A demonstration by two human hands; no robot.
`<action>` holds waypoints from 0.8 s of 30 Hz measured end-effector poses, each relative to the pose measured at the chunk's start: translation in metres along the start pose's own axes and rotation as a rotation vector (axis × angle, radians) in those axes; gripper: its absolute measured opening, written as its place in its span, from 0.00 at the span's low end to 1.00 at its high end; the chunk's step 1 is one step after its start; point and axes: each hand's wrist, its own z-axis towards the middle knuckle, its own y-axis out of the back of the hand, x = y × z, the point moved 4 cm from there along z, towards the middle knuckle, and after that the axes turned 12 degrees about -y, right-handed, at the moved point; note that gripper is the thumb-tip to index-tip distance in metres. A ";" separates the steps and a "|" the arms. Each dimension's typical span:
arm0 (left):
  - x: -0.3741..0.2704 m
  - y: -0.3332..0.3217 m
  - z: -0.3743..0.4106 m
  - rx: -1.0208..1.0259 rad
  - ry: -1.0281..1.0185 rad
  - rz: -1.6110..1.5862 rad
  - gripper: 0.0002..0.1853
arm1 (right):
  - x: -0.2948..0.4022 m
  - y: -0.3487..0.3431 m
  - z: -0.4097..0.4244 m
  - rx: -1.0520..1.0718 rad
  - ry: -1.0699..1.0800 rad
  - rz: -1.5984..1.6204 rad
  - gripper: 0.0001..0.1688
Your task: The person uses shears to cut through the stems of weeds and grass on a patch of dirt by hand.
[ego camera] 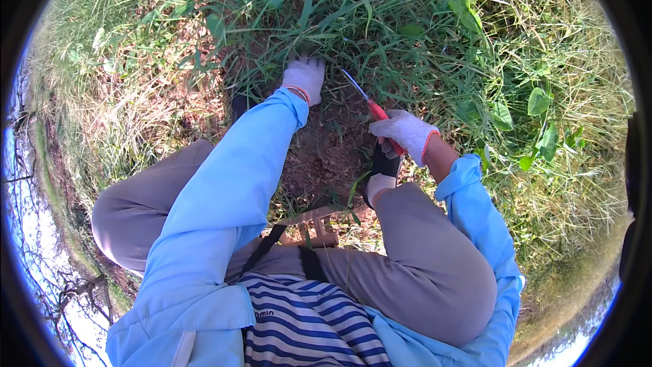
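Note:
My left hand [305, 77], in a pale knit glove with an orange cuff, reaches down into green grass [326, 30]. Its fingertips are partly hidden among the blades, so what it touches or holds cannot be told. To its right, my right hand [405, 132], gloved the same way, is closed around the red handle of a tool [378, 110]. The thin metal blade of the tool points up and left towards the grass near my left hand. Bare brown soil [331, 148] lies between and below both hands.
A dark shoe [385, 163] on my foot is just below my right hand. Broad-leaved plants [547, 140] grow among the grass on the right. Dry, pale grass [137, 127] spreads at the left. A low wooden piece with dark straps [310, 237] is beneath me, between my legs.

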 end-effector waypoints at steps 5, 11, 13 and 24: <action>-0.010 0.008 0.003 -0.160 -0.073 0.146 0.27 | -0.015 -0.011 0.028 0.065 -0.048 0.299 0.18; -0.011 0.017 0.006 -0.571 -0.468 0.352 0.18 | -0.020 -0.020 0.044 0.070 -0.031 0.495 0.15; -0.012 0.027 0.009 -0.576 -0.519 0.379 0.18 | -0.025 -0.020 0.047 0.069 -0.041 0.491 0.15; 0.008 0.024 0.041 -0.402 -0.451 0.347 0.13 | -0.022 -0.028 0.057 0.090 -0.020 0.485 0.18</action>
